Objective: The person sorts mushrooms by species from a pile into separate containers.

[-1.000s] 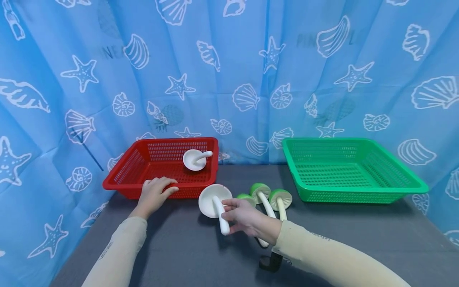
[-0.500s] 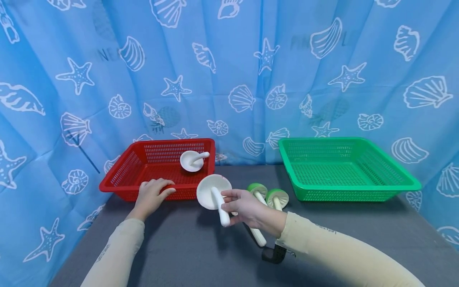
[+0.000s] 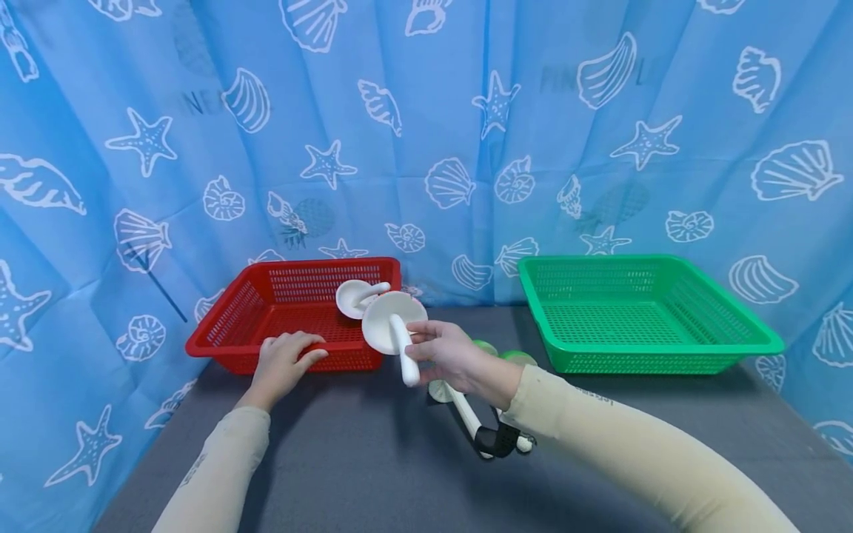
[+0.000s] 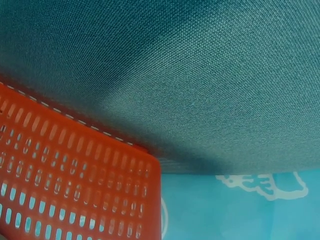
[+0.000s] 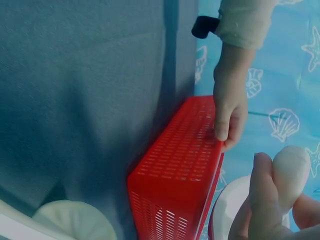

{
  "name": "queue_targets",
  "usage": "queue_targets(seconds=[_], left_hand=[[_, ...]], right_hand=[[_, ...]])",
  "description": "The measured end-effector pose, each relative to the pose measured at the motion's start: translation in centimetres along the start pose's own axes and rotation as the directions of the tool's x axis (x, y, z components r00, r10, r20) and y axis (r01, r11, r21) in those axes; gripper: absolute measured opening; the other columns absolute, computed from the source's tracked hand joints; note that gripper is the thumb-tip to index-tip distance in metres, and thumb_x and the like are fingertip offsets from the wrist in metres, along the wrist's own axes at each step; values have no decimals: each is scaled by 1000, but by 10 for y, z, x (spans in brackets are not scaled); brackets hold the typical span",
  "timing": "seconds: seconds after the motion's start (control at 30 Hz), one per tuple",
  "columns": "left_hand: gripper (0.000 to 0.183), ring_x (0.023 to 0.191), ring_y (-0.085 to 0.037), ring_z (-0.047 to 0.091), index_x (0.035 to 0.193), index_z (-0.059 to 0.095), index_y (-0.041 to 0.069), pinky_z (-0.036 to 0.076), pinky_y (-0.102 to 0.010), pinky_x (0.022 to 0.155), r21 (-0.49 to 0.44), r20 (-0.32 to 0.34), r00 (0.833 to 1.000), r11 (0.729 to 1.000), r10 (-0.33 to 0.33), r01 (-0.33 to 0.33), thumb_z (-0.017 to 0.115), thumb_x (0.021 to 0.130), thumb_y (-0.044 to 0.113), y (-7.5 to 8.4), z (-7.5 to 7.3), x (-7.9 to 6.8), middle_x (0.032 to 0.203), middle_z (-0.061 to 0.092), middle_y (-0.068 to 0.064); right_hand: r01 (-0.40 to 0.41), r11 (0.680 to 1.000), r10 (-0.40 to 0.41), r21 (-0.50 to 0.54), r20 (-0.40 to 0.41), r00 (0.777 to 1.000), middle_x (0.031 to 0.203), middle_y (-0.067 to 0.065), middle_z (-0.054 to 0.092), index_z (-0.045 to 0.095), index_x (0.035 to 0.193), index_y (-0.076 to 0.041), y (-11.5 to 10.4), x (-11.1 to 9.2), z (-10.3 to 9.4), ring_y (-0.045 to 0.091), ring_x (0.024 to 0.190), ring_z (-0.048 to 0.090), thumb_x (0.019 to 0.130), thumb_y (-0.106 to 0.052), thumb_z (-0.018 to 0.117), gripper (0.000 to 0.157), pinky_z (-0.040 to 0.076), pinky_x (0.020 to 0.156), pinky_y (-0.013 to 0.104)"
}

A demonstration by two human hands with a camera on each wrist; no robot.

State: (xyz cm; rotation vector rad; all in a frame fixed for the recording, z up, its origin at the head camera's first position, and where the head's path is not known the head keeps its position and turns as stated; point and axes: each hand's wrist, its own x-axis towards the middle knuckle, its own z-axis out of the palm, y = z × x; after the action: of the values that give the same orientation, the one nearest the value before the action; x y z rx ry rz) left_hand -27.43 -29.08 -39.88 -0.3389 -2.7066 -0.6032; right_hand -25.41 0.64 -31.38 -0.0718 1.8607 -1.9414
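The right hand [image 3: 445, 358] pinches the white mushroom [image 3: 398, 333] by its stem, in the air near the red basket [image 3: 223, 350], whose rim the left hand [image 3: 283, 364] grips; the cap should best stay clear of this rim

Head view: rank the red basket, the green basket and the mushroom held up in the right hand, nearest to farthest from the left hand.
1. Red basket: touching the left hand, which grips its near rim.
2. Held mushroom: to the right, in the right hand.
3. Green basket: farthest, over on the right side.
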Motion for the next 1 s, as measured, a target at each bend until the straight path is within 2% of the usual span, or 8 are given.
queue_targets(seconds=[0.43,0.57,0.8,1.0], left_hand=[[35,100,-29,57,117,67,11,37,-52,90,1,14,1000,1000,1,-1,72,88,29,-2,0,2,111,68,-10],[36,100,-29,58,117,67,11,37,-53,91,-9,15,1000,1000,-6,6,73,87,28,-2,0,1,111,68,-10],[36,101,-29,57,118,67,11,36,-53,92,-14,21,1000,1000,-16,17,73,87,28,-1,0,1,112,67,-10],[37,102,-29,57,119,67,12,37,-52,93,-23,25,999,1000,-20,21,72,87,30,1,-3,0,114,67,-9]], right_hand=[[13,999,-13,50,-6,1000,122,15,49,47,141,-3,-20,23,10,27,103,51,96,2,55,46,56,75,44],[19,999,-18,48,-23,1000,120,14,50,48,140,-5,-23,30,12,26,100,52,95,2,56,46,55,76,45],[21,999,-20,24,-44,999,120,13,51,49,140,-6,-25,40,14,27,102,54,96,2,55,46,52,86,53],[28,1000,-27,11,-42,999,120,12,50,49,141,-6,-26,50,20,28,103,54,95,3,55,47,50,89,53]])
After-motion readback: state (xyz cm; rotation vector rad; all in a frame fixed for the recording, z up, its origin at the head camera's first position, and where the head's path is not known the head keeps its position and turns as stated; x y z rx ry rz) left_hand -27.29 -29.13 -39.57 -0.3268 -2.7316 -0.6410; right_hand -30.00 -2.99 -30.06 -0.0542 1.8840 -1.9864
